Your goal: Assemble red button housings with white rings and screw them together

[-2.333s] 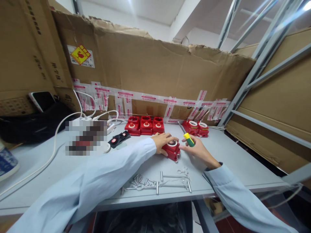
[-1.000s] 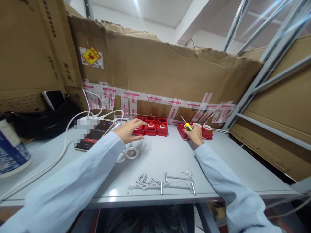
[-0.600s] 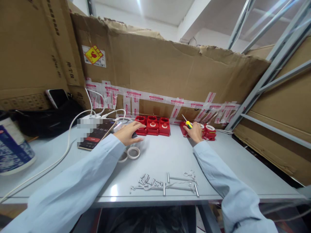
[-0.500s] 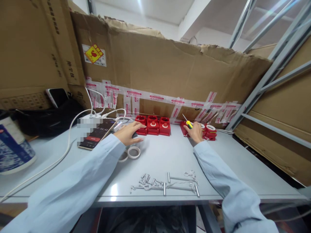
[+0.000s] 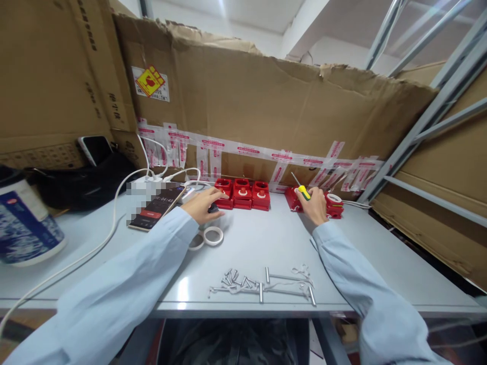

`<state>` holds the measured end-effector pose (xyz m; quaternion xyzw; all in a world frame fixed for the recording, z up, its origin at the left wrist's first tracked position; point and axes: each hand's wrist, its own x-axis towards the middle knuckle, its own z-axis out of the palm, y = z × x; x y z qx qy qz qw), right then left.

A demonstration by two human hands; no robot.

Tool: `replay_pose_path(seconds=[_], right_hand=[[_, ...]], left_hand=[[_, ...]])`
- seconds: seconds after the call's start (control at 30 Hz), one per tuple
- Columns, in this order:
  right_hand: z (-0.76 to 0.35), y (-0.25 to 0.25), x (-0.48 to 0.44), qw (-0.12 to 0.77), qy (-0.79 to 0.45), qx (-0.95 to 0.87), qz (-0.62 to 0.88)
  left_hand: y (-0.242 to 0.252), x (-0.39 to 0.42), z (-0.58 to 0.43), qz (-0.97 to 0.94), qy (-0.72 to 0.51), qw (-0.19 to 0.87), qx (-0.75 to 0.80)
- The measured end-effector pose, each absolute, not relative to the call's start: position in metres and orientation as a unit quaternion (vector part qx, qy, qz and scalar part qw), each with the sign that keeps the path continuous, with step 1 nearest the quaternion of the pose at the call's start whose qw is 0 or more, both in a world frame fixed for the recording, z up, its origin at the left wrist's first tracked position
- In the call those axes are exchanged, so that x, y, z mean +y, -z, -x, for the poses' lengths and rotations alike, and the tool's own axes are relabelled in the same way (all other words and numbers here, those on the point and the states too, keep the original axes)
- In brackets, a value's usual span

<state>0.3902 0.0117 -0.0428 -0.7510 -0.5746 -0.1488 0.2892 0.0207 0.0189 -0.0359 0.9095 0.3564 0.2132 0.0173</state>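
My right hand (image 5: 315, 206) is closed around a screwdriver (image 5: 304, 192) with a yellow and green handle, its thin shaft pointing up and left. That hand is over a row of red housings (image 5: 335, 205) at the back right and hides part of them. My left hand (image 5: 203, 205) has its fingers apart, the fingertips at the leftmost of three red housings (image 5: 242, 195) with round openings and red knobs. A small dark object (image 5: 213, 208) shows under its fingers; what it is I cannot make out. Two white rings (image 5: 213, 236) lie just in front of this hand.
Several screws (image 5: 233, 276) and T-shaped metal rods with strings (image 5: 287, 293) lie near the front edge. At the left are a phone (image 5: 160, 205), a white power strip (image 5: 143, 183), its cable and a blue-white tub (image 5: 28, 223). A cardboard wall (image 5: 247, 101) stands behind.
My right hand has shifted slightly right over the red housings with the screwdriver, covering the middle one more. The left hand stays nearly in place. The whole view has shifted a little.
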Motion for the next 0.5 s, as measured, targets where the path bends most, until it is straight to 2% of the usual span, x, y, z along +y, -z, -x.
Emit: replay_pose_path(seconds=[0.23,0.5], right_hand=[[-0.372,0.037,-0.025,0.158,0.047,-0.737,0.656],[-0.382,0.036,-0.029,0.048,0.010,-0.734,0.678]], left_hand=[[0.047,0.024,-0.027,-0.918,-0.212,0.000,0.335],[0.058,0.032,-0.025,-0.917,-0.192,-0.008,0.350]])
